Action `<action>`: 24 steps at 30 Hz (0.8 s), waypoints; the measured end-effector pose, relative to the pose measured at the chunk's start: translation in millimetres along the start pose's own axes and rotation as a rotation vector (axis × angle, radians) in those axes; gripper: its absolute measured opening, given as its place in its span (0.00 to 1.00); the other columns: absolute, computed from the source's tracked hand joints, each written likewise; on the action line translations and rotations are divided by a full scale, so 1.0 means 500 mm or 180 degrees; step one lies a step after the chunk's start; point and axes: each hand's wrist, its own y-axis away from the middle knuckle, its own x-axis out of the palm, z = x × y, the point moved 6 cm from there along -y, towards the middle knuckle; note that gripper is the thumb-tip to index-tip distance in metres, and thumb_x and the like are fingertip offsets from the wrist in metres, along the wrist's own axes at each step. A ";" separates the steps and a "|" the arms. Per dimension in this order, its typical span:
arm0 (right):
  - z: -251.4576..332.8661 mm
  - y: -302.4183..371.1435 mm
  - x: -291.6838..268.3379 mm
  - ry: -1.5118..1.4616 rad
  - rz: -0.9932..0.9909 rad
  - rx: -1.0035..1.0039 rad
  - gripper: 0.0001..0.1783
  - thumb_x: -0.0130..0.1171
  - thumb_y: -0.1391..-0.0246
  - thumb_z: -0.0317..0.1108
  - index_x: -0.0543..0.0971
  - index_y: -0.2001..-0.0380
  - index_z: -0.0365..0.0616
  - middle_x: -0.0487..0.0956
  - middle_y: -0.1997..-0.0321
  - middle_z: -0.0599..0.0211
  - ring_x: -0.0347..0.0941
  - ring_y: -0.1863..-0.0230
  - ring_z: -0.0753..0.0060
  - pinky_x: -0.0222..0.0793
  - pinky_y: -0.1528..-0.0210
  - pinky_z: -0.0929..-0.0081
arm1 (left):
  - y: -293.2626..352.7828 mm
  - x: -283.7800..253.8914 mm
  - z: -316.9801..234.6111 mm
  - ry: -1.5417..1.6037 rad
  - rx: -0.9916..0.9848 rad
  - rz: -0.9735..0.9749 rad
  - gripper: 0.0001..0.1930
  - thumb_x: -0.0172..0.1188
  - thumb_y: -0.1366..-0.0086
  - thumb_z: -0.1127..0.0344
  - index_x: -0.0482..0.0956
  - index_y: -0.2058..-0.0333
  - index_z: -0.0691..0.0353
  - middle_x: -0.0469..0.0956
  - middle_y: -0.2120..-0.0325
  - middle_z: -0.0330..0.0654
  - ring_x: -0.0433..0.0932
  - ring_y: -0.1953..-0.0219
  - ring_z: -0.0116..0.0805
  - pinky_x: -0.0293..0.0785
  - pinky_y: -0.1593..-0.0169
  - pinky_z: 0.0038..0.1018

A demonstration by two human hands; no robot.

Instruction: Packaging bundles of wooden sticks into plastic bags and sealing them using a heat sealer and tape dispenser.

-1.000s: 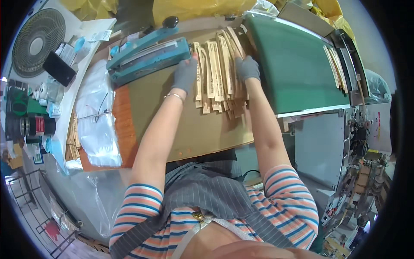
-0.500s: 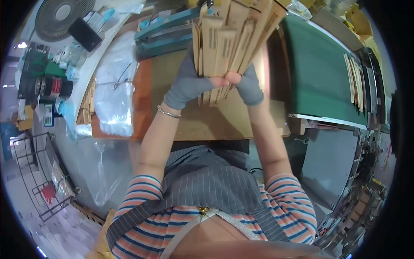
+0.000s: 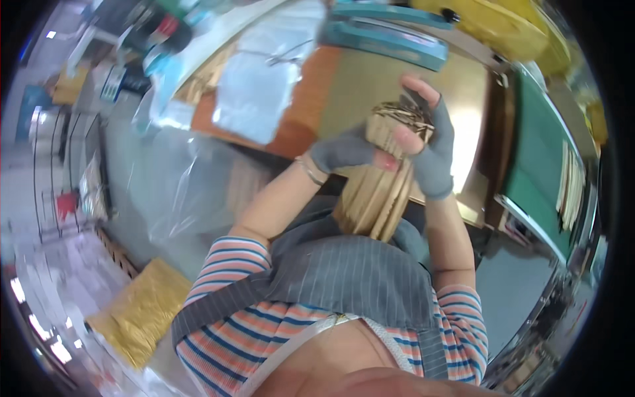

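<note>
A bundle of long, narrow brown paper sleeves (image 3: 374, 198) is tilted between my hands, its lower end close to my apron. My left hand (image 3: 347, 151), in a grey fingerless glove, is closed round the bundle's middle from the left, the thumb lying across the sleeves. On the right, my gloved right hand (image 3: 433, 149) grips the upper part, with its thumb against the sleeves near their ends. The right fingers reach up past the far side of the bundle. Whatever the sleeves contain is hidden, and their printing is blurred.
Beyond my hands lies a tan work board (image 3: 370, 79) with a blue tool-like bar (image 3: 387, 43) at its far edge. Clear plastic-wrapped stock (image 3: 261, 86) sits at the left. To the right stands a green-topped surface (image 3: 539, 159); a yellow bag (image 3: 142, 308) lies lower left.
The bundle has come down and nearer my body, turning from upright fanned sleeves to a tighter, tilted stack. My right hand has shifted up along it. The view has swung round.
</note>
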 end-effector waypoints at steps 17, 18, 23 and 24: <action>-0.178 0.042 0.172 -0.1920 0.1322 0.2031 0.13 0.53 0.55 0.36 0.73 0.67 0.39 0.73 0.72 0.62 0.70 0.64 0.65 0.66 0.60 0.74 | 0.364 -0.564 -0.108 -0.4636 0.0263 -0.1927 0.15 0.56 0.39 0.56 0.76 0.72 0.64 0.75 0.76 0.36 0.71 0.73 0.26 0.68 0.66 0.24; -0.175 0.046 0.166 -0.1782 0.1139 0.2116 0.20 0.54 0.55 0.37 0.74 0.59 0.38 0.75 0.71 0.62 0.72 0.67 0.69 0.67 0.62 0.76 | 0.345 -0.542 -0.127 -0.4012 0.0469 -0.2308 0.15 0.54 0.37 0.57 0.75 0.73 0.65 0.75 0.78 0.37 0.70 0.74 0.26 0.67 0.67 0.24; -0.173 0.046 0.162 -0.1662 0.1349 0.2006 0.28 0.55 0.54 0.38 0.68 0.49 0.38 0.76 0.68 0.62 0.72 0.66 0.73 0.67 0.62 0.78 | 0.235 -0.224 -0.200 -0.1954 0.1714 -0.2962 0.17 0.51 0.35 0.57 0.74 0.75 0.66 0.72 0.83 0.36 0.69 0.77 0.24 0.65 0.71 0.23; -0.157 0.044 0.177 -0.1587 0.1324 0.1953 0.26 0.56 0.54 0.37 0.70 0.51 0.38 0.77 0.68 0.61 0.73 0.66 0.73 0.67 0.61 0.78 | 0.214 -0.184 -0.152 -0.2684 0.1610 -0.2785 0.16 0.52 0.35 0.58 0.74 0.76 0.65 0.72 0.83 0.36 0.69 0.78 0.24 0.65 0.72 0.23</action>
